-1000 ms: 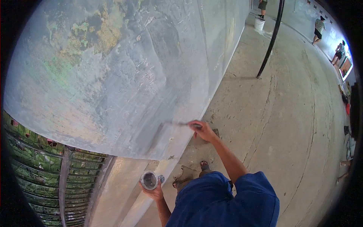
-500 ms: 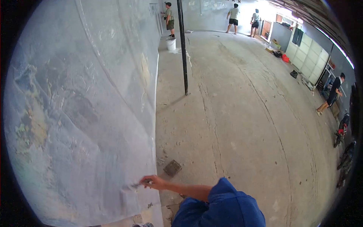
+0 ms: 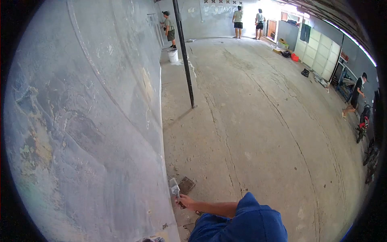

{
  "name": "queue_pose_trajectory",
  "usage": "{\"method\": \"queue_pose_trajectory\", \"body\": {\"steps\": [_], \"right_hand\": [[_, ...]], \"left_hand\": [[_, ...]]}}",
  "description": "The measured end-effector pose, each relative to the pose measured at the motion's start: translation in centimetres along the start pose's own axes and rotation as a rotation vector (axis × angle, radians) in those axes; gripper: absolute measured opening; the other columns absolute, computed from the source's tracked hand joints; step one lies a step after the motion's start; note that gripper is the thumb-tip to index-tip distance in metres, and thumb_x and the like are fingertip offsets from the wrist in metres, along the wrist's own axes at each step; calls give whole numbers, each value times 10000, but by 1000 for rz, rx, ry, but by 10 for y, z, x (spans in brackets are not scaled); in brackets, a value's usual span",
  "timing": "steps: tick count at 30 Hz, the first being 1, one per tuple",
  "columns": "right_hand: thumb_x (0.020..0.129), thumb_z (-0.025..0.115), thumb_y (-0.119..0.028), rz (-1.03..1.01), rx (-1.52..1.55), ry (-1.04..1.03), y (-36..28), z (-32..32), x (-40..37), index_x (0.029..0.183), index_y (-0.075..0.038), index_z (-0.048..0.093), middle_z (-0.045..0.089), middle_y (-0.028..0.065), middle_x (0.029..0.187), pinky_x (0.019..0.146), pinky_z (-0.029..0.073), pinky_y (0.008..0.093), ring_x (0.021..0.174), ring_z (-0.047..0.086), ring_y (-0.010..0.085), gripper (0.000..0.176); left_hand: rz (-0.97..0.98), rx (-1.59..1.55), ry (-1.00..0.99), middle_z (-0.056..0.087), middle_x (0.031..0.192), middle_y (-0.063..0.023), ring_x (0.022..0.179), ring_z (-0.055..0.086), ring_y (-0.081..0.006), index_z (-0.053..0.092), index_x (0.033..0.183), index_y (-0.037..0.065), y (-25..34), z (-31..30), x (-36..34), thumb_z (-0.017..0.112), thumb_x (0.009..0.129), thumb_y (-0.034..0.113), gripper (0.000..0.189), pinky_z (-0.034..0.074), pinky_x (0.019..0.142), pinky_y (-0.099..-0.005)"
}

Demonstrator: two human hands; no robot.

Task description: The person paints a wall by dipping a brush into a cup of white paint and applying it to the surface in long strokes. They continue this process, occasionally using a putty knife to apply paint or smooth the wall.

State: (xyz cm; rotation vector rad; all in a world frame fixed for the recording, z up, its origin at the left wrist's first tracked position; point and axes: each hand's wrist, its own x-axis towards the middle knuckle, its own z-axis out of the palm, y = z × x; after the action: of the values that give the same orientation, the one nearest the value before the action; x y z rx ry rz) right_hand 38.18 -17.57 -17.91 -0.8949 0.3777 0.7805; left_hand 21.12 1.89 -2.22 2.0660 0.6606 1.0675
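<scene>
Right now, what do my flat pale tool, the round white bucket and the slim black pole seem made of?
Flat pale tool: whitish head, perhaps plastic or bristle; too small to tell. Round white bucket: probably smooth plastic, given its even white wall. Slim black pole: likely painted metal, straight and thin.

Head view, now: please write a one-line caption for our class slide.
A right hand holds a flat-ended tool beside a patchy grey wall, above a cracked floor.

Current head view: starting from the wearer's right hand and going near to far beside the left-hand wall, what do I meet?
Right hand → hand tool → black pole → white bucket → person just beyond the bucket.
</scene>
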Motion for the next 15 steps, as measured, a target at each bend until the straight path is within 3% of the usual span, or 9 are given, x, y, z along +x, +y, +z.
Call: {"method": "queue_pose_trajectory", "body": {"steps": [2, 4, 5, 7, 11, 13, 15], "right_hand": [[1041, 632, -236, 28, -35, -36, 2, -3, 2, 1366, -116, 621, 624, 7, 910, 596, 512, 322, 676, 586, 150, 347], [1095, 511, -266, 92, -224, 5, -1, 4, -8, 1335, -155, 650, 634, 21, 900, 515, 379, 298, 606, 491, 112, 299], [1095, 511, -266, 92, -228, -1, -2, 8, -13, 1335, -155, 650, 634, 21, 900, 515, 379, 298, 606, 491, 112, 299], [1106, 453, -350, -237, -543, -72, 22, 5, -6, 1246, -114, 696, 639, 23, 885, 570, 437, 322, 661, 547, 136, 366], [1106, 459, -369, -326, -709, -40, 33, 14, 3, 1222, -71, 705, 635, 51, 858, 676, 501, 383, 750, 604, 200, 403], [1106, 458, -399, -414, -986, -72, 24, 16, 2, 1323, -60, 670, 690, 105, 928, 816, 530, 425, 892, 669, 267, 455], [1104, 467, -402, -400, -999, -53, 16, 27, -3, 1329, -58, 670, 711, 127, 971, 830, 534, 433, 924, 685, 284, 459]], "left_hand": [[-10, -28, 2, 691, 1293, -265, 1096, 708, -393, 554, 1418, -95, 2, 0, -1, 933, 818, 378, 853, 590, 962, -519], [-19, -52, 10, 691, 1293, -264, 1095, 708, -393, 555, 1417, -93, 2, -1, 0, 933, 819, 377, 849, 590, 962, -520], [-25, -63, 15, 692, 1293, -263, 1095, 708, -393, 556, 1416, -93, 3, -3, -1, 933, 819, 376, 847, 590, 962, -520], [-39, -83, 24, 692, 1293, -263, 1095, 708, -393, 557, 1415, -91, 4, -8, -2, 933, 819, 374, 844, 590, 963, -520], [-67, -121, 43, 692, 1292, -261, 1095, 708, -392, 561, 1412, -89, 4, -15, -5, 932, 820, 372, 837, 589, 964, -521], [-80, -140, 56, 693, 1292, -260, 1094, 708, -392, 562, 1410, -87, 4, -18, -5, 932, 821, 370, 833, 589, 964, -521], [-92, -160, 67, 693, 1292, -260, 1094, 708, -391, 564, 1409, -86, 4, -21, -6, 932, 821, 369, 830, 589, 964, -522]]}}
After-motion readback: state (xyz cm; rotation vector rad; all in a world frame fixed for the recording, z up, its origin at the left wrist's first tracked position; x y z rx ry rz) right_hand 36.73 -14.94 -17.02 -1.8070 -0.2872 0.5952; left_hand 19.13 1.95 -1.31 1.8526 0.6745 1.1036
